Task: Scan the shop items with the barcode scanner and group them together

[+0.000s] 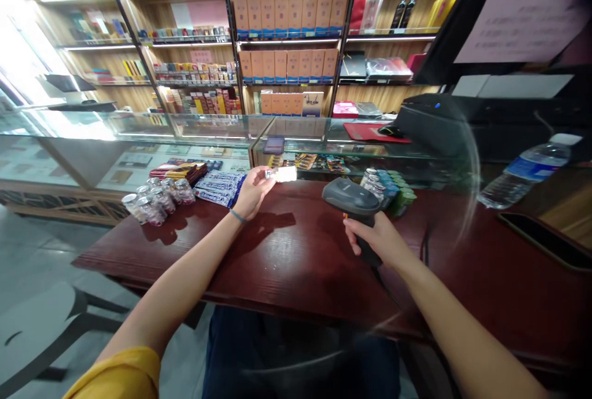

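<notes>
Tabletop of dark red wood spans the space before the person. Above it, the right hand wraps its fingers round a grey scanner, head turned leftward. The left hand pinches one end of a small, glare-whitened container held crosswise, its body jutting right from those fingertips, scannerward but apart.

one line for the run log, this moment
left hand: holds small container | right hand: grips barcode scanner | table: capped bottles clustered at left
</notes>
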Available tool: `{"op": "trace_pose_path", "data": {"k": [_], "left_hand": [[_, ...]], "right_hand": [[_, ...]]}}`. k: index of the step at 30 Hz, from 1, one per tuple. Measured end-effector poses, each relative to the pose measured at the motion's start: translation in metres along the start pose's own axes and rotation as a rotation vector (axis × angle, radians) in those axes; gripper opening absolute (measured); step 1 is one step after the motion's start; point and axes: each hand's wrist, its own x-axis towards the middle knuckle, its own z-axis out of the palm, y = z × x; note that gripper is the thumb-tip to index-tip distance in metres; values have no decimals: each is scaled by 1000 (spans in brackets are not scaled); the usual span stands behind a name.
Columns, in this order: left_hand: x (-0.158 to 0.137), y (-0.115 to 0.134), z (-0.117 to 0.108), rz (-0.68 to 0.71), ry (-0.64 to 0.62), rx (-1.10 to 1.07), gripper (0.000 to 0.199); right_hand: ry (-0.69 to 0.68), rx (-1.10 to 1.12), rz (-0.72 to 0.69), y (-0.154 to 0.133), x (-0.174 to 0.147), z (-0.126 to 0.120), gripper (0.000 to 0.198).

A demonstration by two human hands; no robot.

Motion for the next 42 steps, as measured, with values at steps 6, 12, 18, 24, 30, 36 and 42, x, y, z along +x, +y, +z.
{"op": "trace_pose_path", "data": {"k": [6,12,18,24,30,36,42], "left_hand": [[-1,0,-2,-1,-31,-5,44],[-7,-6,-1,-24,-48,104,50],[-11,-3,14,67,-77,323,44],[-13,-2,51,127,-108,375,40],[-18,-26,112,227,-111,563,31],[-29,-55,171,276,-235,815,32],[-28,-86,206,278,-266,849,34]], "right_hand": [[40,69,-13,-1,-1,-2,24],[106,168,-61,-5,4,-15,23],[218,202,-112,-14,-2,-44,19],[311,231,-111,-16,-23,-86,19],[365,267,-91,-6,-33,-120,22],[380,337,-132,8,-36,-134,20],[402,339,-130,11,-40,-133,25]]}}
